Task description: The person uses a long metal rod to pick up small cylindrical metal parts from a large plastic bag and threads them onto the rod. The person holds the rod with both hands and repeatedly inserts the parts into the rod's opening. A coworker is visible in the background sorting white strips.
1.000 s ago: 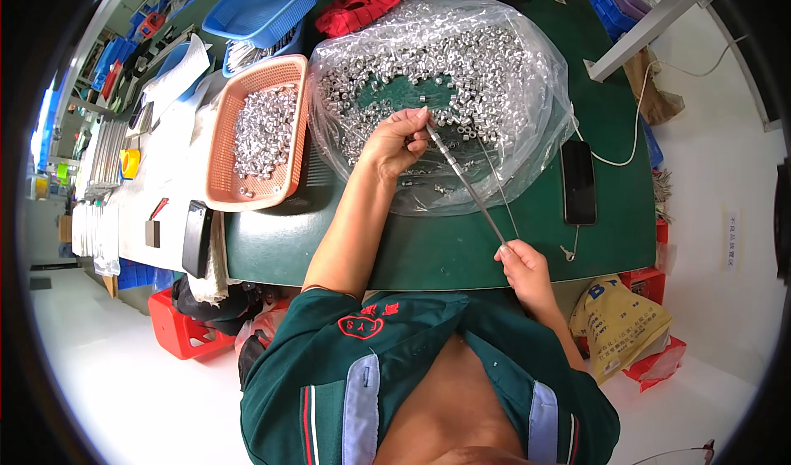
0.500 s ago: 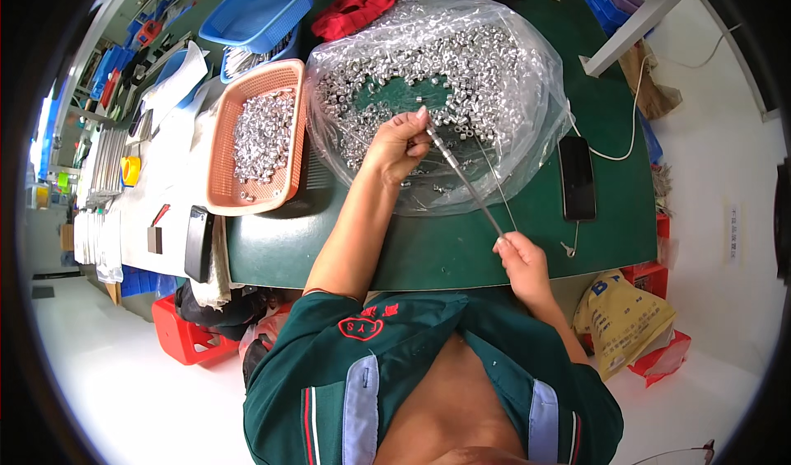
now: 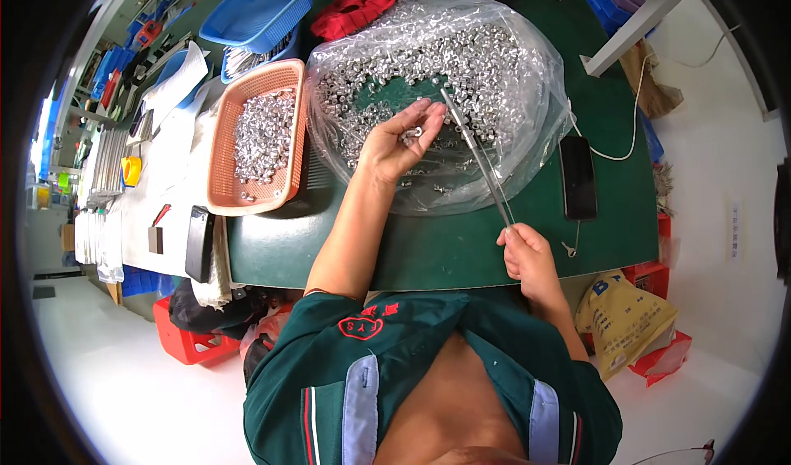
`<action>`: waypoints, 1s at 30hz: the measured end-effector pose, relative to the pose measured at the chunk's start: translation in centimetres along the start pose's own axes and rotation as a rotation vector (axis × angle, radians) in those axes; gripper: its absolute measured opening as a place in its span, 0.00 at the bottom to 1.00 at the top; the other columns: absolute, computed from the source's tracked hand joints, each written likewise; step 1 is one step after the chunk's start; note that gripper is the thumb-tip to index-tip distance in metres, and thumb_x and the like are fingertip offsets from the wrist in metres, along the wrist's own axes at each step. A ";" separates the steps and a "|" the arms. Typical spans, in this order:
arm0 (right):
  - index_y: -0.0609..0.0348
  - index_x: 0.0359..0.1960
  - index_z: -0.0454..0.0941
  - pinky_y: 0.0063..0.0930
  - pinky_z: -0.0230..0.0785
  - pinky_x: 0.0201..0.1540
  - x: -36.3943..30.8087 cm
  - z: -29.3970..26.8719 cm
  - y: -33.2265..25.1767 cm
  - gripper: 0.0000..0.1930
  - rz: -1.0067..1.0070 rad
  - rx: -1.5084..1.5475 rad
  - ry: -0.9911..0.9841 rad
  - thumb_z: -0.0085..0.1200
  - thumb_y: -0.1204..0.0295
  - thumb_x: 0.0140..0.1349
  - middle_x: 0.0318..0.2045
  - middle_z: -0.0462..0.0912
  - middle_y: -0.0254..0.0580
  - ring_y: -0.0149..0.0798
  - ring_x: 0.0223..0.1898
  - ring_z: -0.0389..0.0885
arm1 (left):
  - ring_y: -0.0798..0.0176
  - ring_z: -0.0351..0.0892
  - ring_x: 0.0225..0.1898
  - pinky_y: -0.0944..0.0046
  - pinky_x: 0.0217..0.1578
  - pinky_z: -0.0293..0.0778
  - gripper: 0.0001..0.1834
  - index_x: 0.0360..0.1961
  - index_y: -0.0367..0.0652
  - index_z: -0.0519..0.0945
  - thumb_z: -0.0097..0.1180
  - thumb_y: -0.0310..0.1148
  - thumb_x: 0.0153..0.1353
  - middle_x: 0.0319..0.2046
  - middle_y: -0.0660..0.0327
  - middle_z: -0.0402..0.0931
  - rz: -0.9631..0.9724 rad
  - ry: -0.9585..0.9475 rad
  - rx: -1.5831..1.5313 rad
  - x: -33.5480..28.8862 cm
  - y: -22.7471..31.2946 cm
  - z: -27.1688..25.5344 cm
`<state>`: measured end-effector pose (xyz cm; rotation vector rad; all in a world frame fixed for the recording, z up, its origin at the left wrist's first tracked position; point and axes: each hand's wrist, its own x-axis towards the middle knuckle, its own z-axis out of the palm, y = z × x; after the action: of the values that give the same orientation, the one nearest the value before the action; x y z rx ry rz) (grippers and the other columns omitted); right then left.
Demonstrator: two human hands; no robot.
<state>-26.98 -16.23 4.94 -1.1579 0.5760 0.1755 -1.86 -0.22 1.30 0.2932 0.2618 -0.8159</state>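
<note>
Having swung slim grey metal rod (image 3: 484, 172) clear of left hand (image 3: 389, 150) cupping silver rings (image 3: 417, 132) mid-frame, keep right hand (image 3: 529, 257) pinching steadily.

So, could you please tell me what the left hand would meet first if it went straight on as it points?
The left hand would probably meet the metal rod first, near its upper end, though one view leaves depth unclear.

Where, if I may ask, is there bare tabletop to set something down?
Green tabletop lies bare at the near edge, bordered by the plastic bag, left forearm and right hand; another lies between the orange basket and that forearm. Metal pieces crowd the middle; blue baskets the back left.
</note>
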 end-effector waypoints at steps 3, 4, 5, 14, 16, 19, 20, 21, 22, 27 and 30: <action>0.59 0.31 0.70 0.14 0.39 0.14 -0.5 -0.6 0.4 0.11 0.014 -0.001 0.005 0.43 0.67 0.68 0.13 0.56 0.20 0.15 0.13 0.49 | 0.62 0.75 0.37 0.72 0.30 0.76 0.17 0.52 0.31 0.68 0.47 0.28 0.65 0.47 0.47 0.72 -0.017 -0.005 0.072 0.0 -0.5 0.4; 0.59 0.31 0.70 0.14 0.39 0.14 -0.5 -0.7 0.5 0.10 0.014 -0.002 0.001 0.43 0.67 0.68 0.13 0.56 0.20 0.15 0.13 0.49 | 0.66 0.73 0.33 0.74 0.25 0.73 0.16 0.52 0.31 0.69 0.47 0.29 0.65 0.45 0.49 0.73 -0.061 -0.103 0.067 0.1 0.2 -0.2; 0.59 0.31 0.71 0.14 0.40 0.14 -0.7 -0.7 0.5 0.10 0.019 -0.013 -0.003 0.43 0.67 0.68 0.14 0.56 0.20 0.15 0.13 0.49 | 0.69 0.71 0.28 0.76 0.21 0.69 0.15 0.51 0.32 0.70 0.47 0.29 0.65 0.43 0.50 0.74 -0.106 -0.201 0.062 0.2 0.6 -0.7; 0.60 0.31 0.72 0.14 0.43 0.15 -1.4 -1.5 0.6 0.10 0.011 -0.152 -0.019 0.45 0.68 0.67 0.14 0.58 0.21 0.16 0.14 0.52 | 0.74 0.56 0.15 0.74 0.14 0.51 0.13 0.43 0.34 0.73 0.45 0.34 0.66 0.21 0.62 0.65 -0.154 -0.326 0.131 -0.1 1.1 -1.1; 0.61 0.31 0.73 0.13 0.44 0.15 -1.5 -1.5 0.4 0.10 0.006 -0.179 -0.017 0.45 0.68 0.67 0.15 0.59 0.21 0.16 0.15 0.53 | 0.74 0.56 0.15 0.74 0.14 0.52 0.13 0.43 0.35 0.73 0.45 0.34 0.66 0.21 0.62 0.65 -0.152 -0.324 0.160 -0.1 1.2 -0.9; 0.60 0.31 0.73 0.13 0.46 0.16 -1.5 -1.8 0.5 0.10 -0.023 -0.219 -0.019 0.45 0.67 0.67 0.16 0.60 0.21 0.16 0.16 0.54 | 0.74 0.55 0.15 0.74 0.14 0.51 0.12 0.42 0.36 0.73 0.46 0.33 0.65 0.20 0.63 0.65 -0.147 -0.329 0.208 -0.2 1.2 -0.7; 0.60 0.31 0.73 0.13 0.46 0.17 -1.5 -1.8 0.5 0.10 -0.022 -0.226 -0.019 0.46 0.68 0.66 0.16 0.60 0.22 0.16 0.16 0.55 | 0.74 0.55 0.15 0.74 0.14 0.51 0.11 0.42 0.36 0.73 0.46 0.33 0.65 0.20 0.63 0.65 -0.145 -0.334 0.225 -0.2 1.2 -0.6; 0.60 0.30 0.73 0.13 0.47 0.17 -1.5 -1.9 0.5 0.10 -0.020 -0.234 -0.019 0.46 0.68 0.66 0.16 0.61 0.22 0.16 0.16 0.55 | 0.74 0.55 0.14 0.75 0.14 0.51 0.10 0.41 0.37 0.73 0.47 0.33 0.65 0.20 0.63 0.65 -0.140 -0.313 0.238 -0.3 1.1 -0.7; 0.60 0.30 0.73 0.13 0.47 0.17 -1.5 -2.0 0.5 0.10 -0.018 -0.242 -0.020 0.46 0.68 0.66 0.16 0.61 0.22 0.16 0.17 0.55 | 0.75 0.55 0.14 0.75 0.14 0.50 0.10 0.41 0.37 0.74 0.48 0.33 0.64 0.19 0.63 0.65 -0.134 -0.291 0.250 -0.3 1.1 -0.8; 0.61 0.29 0.74 0.16 0.52 0.21 -1.6 -2.4 0.1 0.09 -0.111 -0.425 0.064 0.47 0.70 0.65 0.17 0.63 0.24 0.19 0.19 0.58 | 0.76 0.54 0.13 0.76 0.14 0.49 0.07 0.37 0.40 0.74 0.52 0.32 0.63 0.18 0.64 0.65 -0.086 -0.269 0.392 -0.3 0.9 -0.7; 0.62 0.29 0.74 0.18 0.53 0.23 -2.0 -2.2 -0.3 0.09 -0.166 -0.518 0.104 0.47 0.71 0.64 0.17 0.63 0.25 0.20 0.21 0.59 | 0.77 0.54 0.13 0.76 0.13 0.48 0.07 0.34 0.40 0.74 0.53 0.33 0.63 0.18 0.65 0.66 -0.040 -0.221 0.500 -0.6 0.6 -0.3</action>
<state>-29.24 -18.01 5.58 -1.7190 0.5376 0.1250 -1.82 0.67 1.30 0.6618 -0.1499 -0.9397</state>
